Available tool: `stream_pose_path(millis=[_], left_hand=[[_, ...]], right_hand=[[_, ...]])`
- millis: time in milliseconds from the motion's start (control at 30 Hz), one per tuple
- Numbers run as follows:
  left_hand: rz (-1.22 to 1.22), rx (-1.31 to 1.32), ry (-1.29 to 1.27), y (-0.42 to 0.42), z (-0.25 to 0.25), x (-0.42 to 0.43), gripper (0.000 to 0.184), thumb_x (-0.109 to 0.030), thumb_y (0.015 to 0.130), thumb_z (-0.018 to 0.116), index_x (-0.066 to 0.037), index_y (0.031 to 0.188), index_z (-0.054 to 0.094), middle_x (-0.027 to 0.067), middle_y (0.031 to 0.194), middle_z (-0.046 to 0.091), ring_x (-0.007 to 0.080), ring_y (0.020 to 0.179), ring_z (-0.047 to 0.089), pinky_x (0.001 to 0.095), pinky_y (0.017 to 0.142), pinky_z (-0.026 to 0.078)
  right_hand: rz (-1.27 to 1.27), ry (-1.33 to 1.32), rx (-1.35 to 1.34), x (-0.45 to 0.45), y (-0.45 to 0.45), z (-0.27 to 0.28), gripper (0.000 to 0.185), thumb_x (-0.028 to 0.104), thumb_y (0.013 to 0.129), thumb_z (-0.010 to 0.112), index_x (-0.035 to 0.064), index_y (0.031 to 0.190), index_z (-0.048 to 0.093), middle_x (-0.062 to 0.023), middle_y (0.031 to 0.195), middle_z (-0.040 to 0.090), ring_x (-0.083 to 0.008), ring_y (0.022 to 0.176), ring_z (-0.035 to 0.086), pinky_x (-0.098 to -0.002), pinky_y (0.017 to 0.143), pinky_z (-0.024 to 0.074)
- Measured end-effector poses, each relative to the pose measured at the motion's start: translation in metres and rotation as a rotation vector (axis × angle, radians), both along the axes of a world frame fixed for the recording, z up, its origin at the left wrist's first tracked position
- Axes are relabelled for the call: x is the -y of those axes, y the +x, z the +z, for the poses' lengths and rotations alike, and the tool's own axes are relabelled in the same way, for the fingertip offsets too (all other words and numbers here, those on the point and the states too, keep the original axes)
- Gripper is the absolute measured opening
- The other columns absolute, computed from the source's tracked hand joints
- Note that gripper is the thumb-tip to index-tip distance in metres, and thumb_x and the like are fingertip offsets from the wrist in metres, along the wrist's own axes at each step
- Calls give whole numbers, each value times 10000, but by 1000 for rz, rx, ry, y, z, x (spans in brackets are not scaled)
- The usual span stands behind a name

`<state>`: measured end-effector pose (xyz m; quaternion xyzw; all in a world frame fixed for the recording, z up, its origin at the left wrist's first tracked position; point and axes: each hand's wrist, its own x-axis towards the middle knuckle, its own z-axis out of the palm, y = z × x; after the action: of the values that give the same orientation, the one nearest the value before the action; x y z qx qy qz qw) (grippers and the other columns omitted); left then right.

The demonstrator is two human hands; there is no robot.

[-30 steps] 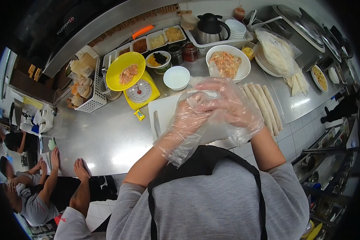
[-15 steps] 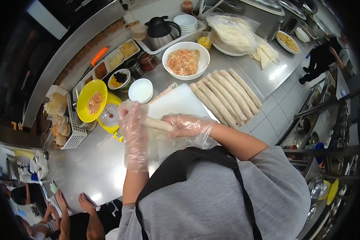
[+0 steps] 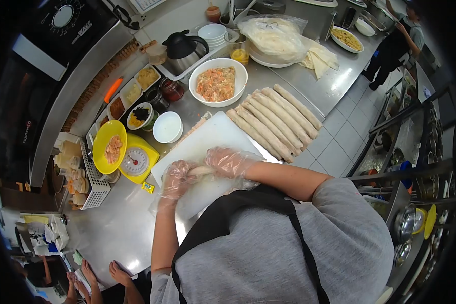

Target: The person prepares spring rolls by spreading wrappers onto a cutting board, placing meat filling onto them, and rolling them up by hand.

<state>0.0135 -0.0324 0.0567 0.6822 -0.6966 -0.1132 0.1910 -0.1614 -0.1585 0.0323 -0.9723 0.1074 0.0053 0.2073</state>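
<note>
Both my hands wear clear plastic gloves over the white cutting board (image 3: 214, 136). My left hand (image 3: 179, 178) is closed round the left end of a pale filled roll (image 3: 201, 171). Toward the other end, my right hand (image 3: 230, 162) grips the same roll, fingers curled over it. The roll lies roughly level near the board's front part; much of it is hidden by the gloves. Beyond the board's right edge, several long finished rolls (image 3: 273, 120) lie side by side. A white bowl of orange-flecked minced filling (image 3: 217, 85) stands behind the board.
At left, a yellow kitchen scale (image 3: 137, 161) carries a yellow plate (image 3: 104, 154) with some filling. A small white bowl (image 3: 167, 127) stands beside the board. Bagged wrapper sheets (image 3: 276, 38) lie at the back. Other people's hands (image 3: 119, 273) rest at the lower left table edge.
The roll and my left hand have come down from above the board to near its surface. My hands are closer together. The view has shifted slightly.
</note>
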Motion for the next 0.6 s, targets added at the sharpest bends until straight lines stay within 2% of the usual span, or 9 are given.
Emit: stream_pose_path(millis=[67, 133, 200, 233, 300, 367, 433, 533, 600], left_hand=[[-53, 35, 44, 1, 22, 10, 427, -86, 593, 759, -117, 1003, 645, 70, 885, 608, 250, 905, 567, 367, 797, 457], [-61, -221, 122, 0, 49, 20, 493, -39, 554, 775, -113, 1022, 639, 57, 868, 599, 230, 842, 566, 337, 758, 470], [-20, -218, 9, -11, 91, 28, 635, -8, 544, 788, -131, 1136, 592, 39, 896, 596, 189, 809, 566, 308, 754, 483], [9, -299, -71, -15, 108, 31, 670, -5, 560, 782, -129, 1181, 567, 36, 920, 597, 177, 817, 568, 305, 772, 484], [11, -361, -202, -17, 130, 37, 638, -37, 629, 763, -97, 1219, 528, 43, 1004, 582, 163, 872, 557, 293, 810, 465], [13, -422, -334, -14, 132, 39, 614, -70, 698, 743, -64, 1257, 488, 49, 1088, 568, 148, 927, 546, 281, 849, 445], [67, -472, -320, -11, 122, 35, 557, -94, 749, 706, -47, 1257, 482, 61, 1121, 559, 150, 954, 537, 290, 863, 433], [71, -448, -239, -10, 94, 27, 587, 9, 675, 708, -71, 1226, 521, 57, 1049, 578, 149, 847, 544, 282, 826, 460], [101, -402, -214, -10, 84, 17, 541, 5, 694, 699, -68, 1204, 532, 56, 1022, 590, 149, 844, 550, 285, 808, 463]], right_hand=[[-23, 178, 47, 1, -5, 11, 405, 184, 754, 669, 34, 1085, 489, -167, 1006, 544, -329, 970, 559, -429, 805, 449], [-44, 360, 96, 5, -10, 14, 403, 174, 762, 672, 25, 1083, 480, -151, 997, 548, -305, 967, 569, -420, 810, 450], [-20, 825, 263, 18, -17, 12, 409, 165, 789, 681, 34, 1109, 463, -90, 988, 546, -200, 924, 579, -360, 795, 475], [-27, 825, 265, 25, -26, 23, 409, 165, 789, 681, 34, 1109, 463, -90, 988, 546, -200, 924, 579, -360, 795, 475], [-169, 1196, 272, 38, -57, 70, 461, 197, 777, 704, 66, 1148, 464, -45, 965, 546, -137, 870, 559, -322, 757, 493], [-307, 1280, 359, 56, -94, 103, 485, 175, 788, 700, 83, 1198, 457, -32, 1013, 541, -125, 885, 562, -299, 765, 498], [-465, 1109, 439, 90, -131, 106, 517, 158, 784, 695, 88, 1238, 455, -43, 1080, 545, -129, 913, 565, -302, 781, 497], [-782, 874, 545, 131, -179, 89, 551, 196, 763, 691, 76, 1254, 472, -71, 1129, 559, -173, 979, 563, -309, 842, 473], [-901, 796, 593, 157, -205, 55, 555, 212, 755, 689, 66, 1249, 483, -90, 1126, 569, -195, 992, 564, -316, 863, 462]])
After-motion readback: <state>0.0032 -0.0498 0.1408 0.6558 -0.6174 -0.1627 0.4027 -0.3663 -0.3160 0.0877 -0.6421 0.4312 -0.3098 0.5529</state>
